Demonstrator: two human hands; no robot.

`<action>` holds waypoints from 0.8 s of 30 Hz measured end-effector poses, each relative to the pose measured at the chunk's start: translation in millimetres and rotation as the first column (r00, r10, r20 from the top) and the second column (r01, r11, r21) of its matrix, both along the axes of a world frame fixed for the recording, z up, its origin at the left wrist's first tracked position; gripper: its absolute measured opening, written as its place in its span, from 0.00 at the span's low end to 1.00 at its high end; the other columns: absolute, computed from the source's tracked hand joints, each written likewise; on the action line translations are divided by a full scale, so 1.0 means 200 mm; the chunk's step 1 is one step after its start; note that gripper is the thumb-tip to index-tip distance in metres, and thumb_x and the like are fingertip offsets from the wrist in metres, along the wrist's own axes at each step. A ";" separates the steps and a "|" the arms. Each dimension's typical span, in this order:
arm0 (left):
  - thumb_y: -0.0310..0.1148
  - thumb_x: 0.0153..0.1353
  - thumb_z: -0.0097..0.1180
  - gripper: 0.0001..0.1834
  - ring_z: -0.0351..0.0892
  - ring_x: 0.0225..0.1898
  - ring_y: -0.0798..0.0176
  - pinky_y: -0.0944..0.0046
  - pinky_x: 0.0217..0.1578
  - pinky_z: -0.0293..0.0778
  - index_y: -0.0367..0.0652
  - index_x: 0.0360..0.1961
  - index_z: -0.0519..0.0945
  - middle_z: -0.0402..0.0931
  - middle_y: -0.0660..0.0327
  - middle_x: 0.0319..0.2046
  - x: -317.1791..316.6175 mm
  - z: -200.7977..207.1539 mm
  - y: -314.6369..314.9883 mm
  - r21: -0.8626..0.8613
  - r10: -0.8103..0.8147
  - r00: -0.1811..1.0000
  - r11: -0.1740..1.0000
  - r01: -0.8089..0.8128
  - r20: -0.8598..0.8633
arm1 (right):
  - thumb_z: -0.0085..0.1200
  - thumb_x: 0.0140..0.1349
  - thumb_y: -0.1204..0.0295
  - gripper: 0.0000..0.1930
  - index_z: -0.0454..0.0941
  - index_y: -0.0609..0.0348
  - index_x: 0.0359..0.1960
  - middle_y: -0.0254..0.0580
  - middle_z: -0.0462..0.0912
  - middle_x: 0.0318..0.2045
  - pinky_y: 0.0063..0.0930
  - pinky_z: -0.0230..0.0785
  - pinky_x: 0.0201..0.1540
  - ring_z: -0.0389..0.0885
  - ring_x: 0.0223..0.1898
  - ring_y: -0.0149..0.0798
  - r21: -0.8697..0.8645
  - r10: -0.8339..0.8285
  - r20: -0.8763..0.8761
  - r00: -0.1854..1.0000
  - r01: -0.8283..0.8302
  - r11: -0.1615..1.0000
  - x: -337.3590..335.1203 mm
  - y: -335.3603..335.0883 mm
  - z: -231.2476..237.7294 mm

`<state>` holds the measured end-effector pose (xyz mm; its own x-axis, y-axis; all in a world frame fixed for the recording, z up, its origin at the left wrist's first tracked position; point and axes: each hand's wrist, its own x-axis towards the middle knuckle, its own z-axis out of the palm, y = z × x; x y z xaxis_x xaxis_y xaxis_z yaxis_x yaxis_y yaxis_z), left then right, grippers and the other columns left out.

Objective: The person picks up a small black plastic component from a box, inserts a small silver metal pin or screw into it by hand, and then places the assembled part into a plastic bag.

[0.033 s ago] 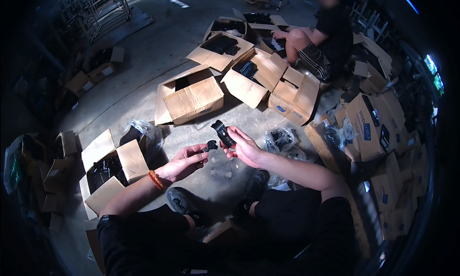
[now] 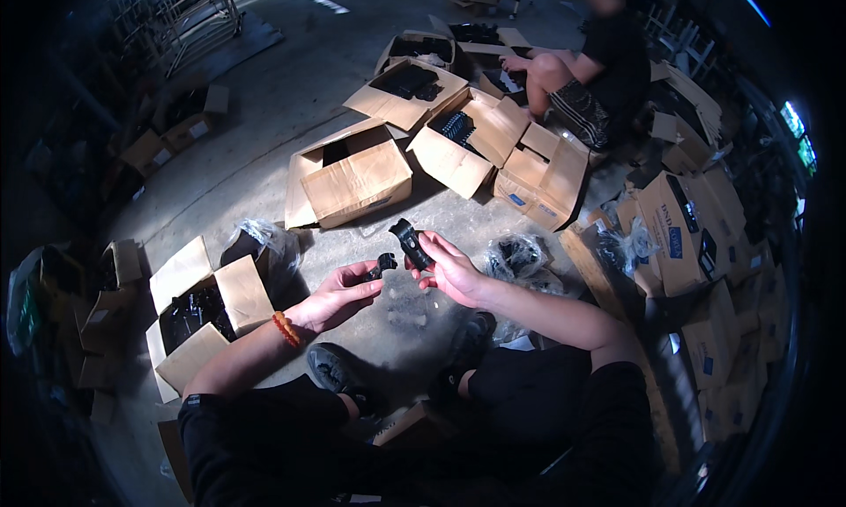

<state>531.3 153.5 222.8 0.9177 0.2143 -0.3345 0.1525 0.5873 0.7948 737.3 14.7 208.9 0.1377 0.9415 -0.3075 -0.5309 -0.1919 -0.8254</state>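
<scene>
My left hand pinches a small black clamp-like part with a curved, notched end. Between the thumb and fingers of my right hand is a larger black curved bracket, tilted, with a light spot on its face. The two parts are close together, and a narrow gap separates them. To the left of my left forearm stands an open carton holding many loose black parts. Beyond my right hand, a clear plastic bag with dark pieces lies on the floor.
Ahead stand several open cartons, some with black parts. A co-worker sits by them at the far right. Stacked cartons line the right side, beside a wooden beam. Another plastic bag lies behind the left carton.
My left hand has turned the small clamp-like part slightly and shifted it a little left, away from the bracket. My right hand has barely moved.
</scene>
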 end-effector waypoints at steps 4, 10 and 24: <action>0.40 0.71 0.49 0.18 0.76 0.45 0.69 0.69 0.46 0.71 0.45 0.57 0.70 0.75 0.66 0.46 0.01 -0.14 0.12 0.021 -0.037 0.988 0.999 0.035 0.147 | 0.46 0.71 0.53 0.18 0.69 0.47 0.55 0.33 0.78 0.44 0.25 0.71 0.41 0.76 0.41 0.27 0.061 0.083 0.032 0.996 -0.085 0.995 0.00 0.01 0.00; 0.51 0.74 0.36 0.23 0.69 0.62 0.59 0.53 0.57 0.66 0.51 0.61 0.64 0.68 0.60 0.61 0.03 -0.02 0.03 0.224 -0.009 1.000 0.975 0.013 -0.017 | 0.60 0.63 0.66 0.20 0.71 0.54 0.55 0.34 0.80 0.44 0.23 0.74 0.41 0.78 0.42 0.27 0.064 0.096 0.151 0.984 -0.107 0.992 -0.04 0.01 0.02; 0.37 0.70 0.51 0.20 0.71 0.54 0.69 0.63 0.56 0.71 0.42 0.59 0.67 0.72 0.62 0.52 0.05 -0.06 -0.07 0.186 -0.025 0.995 0.983 0.007 0.098 | 0.69 0.54 0.73 0.19 0.71 0.61 0.42 0.35 0.82 0.36 0.23 0.73 0.42 0.79 0.38 0.24 0.233 0.048 0.475 0.879 -0.178 0.956 -0.11 0.01 -0.05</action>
<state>541.8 139.8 211.5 0.9482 0.2490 -0.1975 0.0755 0.4271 0.9011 715.8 16.7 198.0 0.0896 0.9957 0.0236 -0.0669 0.0297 -0.9973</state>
